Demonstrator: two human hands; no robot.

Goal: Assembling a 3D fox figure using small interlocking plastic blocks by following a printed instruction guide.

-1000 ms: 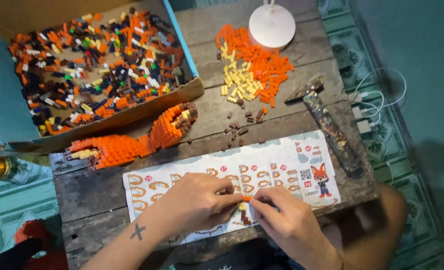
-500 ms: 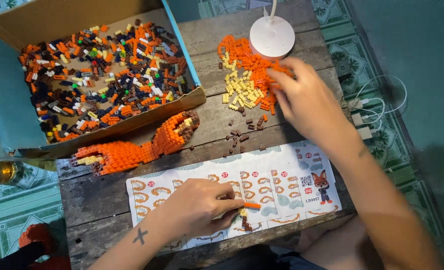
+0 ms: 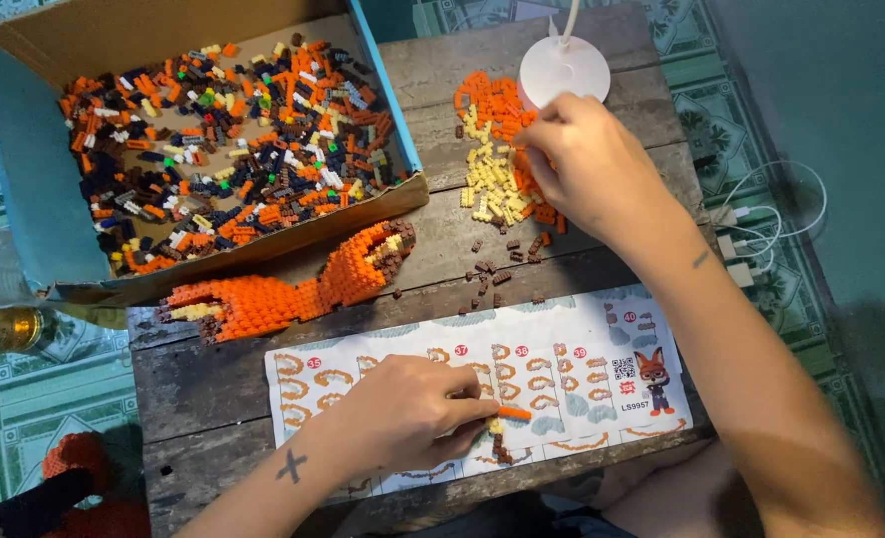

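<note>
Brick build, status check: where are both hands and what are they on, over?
Left hand on instruction sheet, fingers pinching small orange brick piece. Right hand in loose orange and cream brick pile, grip hidden. Nothing between them.

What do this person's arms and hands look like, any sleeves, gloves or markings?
Both forearms are bare, with no sleeves, gloves, rings or watch in view. The left hand has a small dark cross-shaped tattoo on the forearm below the wrist. The right hand has a short dark mark on its forearm.
</note>
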